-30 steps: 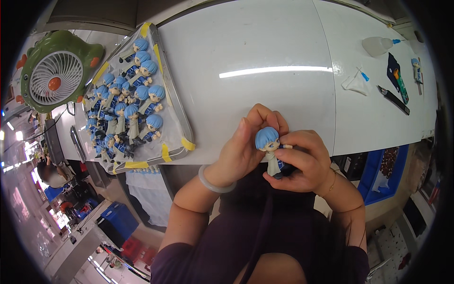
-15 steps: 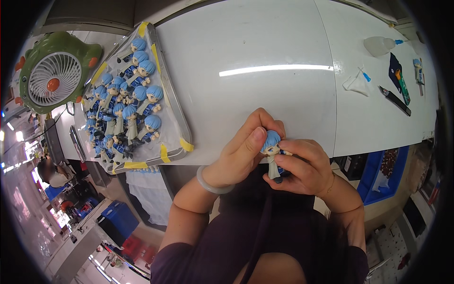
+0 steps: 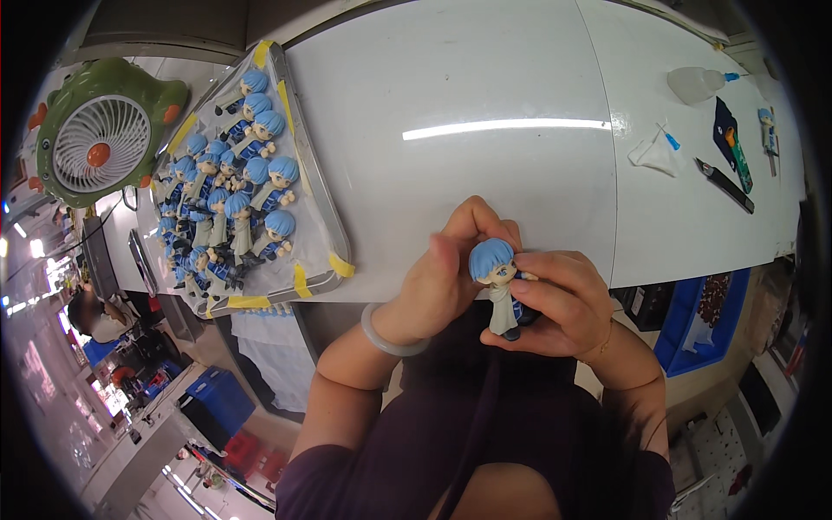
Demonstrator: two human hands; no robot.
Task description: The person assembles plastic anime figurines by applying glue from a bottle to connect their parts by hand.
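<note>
A small figurine (image 3: 494, 259) with light blue hair, a cream cape and blue clothing is held upright in front of my body, at the table's near edge. My right hand (image 3: 565, 303) grips its side and lower body between thumb and fingers. Behind and beside the blue head, my left hand (image 3: 442, 273) curls its fingers, and its thumb is lifted away from the hair. How the left fingertips meet the back of the head is hidden. Many matching figurines (image 3: 237, 205) lie crowded on a lined tray (image 3: 322, 227) with yellow tape at the left.
A green fan (image 3: 100, 143) stands left of the tray. On the right of the white table (image 3: 485, 69) are a squeeze bottle (image 3: 696, 83), a blue-tipped white pouch (image 3: 657, 156), a cutter knife (image 3: 724, 185) and another figurine (image 3: 767, 130). Below sits a blue bin (image 3: 667, 342).
My left thumb has lifted off the figurine's hair and moved left. The figurine's head has shifted slightly left and shows more fully, while my right hand keeps its grip.
</note>
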